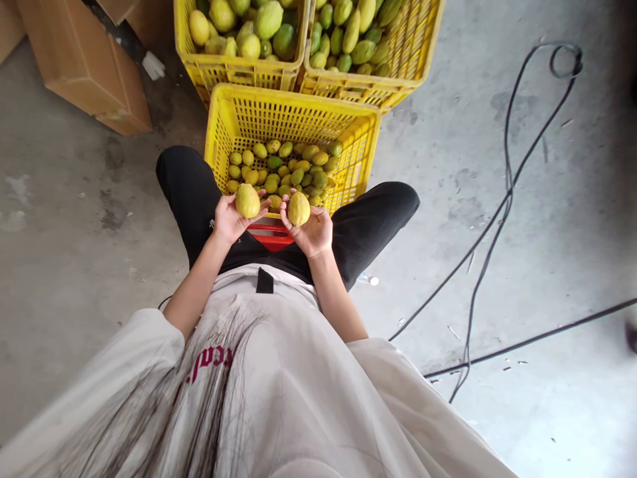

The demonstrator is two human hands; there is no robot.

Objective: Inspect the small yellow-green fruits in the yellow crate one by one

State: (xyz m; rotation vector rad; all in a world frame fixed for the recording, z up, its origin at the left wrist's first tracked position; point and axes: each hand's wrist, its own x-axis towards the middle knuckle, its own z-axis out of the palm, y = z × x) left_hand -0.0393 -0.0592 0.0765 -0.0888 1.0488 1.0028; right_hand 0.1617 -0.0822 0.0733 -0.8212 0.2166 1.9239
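Crate (293, 97), near yellow slatted one, sits between the black-trousered legs (379, 216), probably for short reach. Left hand (230, 219) is curled round a yellow-green fruit (247, 200) at the crate's near rim, left of middle; right hand (316, 231) cradles a ribbed yellow fruit (298, 209) over the same rim, hands apart. Both palms up, so the fruit seem to rest on fingers more than get squeezed, upper sides exposed. Loose fruit (297, 176), yellow to green, spread low across the crate bottom, likely lying where they rolled. Fuller left-hand crate (239, 64) and right-hand crate (358, 78) stand side by side just beyond it; can't tell if they touch it. Red item (271, 240) at its near side, mostly hidden. Surface: scuffed grey concrete floor (448, 199), bits of litter. Cardboard box (94, 73) left of the crate, dark cable (509, 191) looped well to its right.
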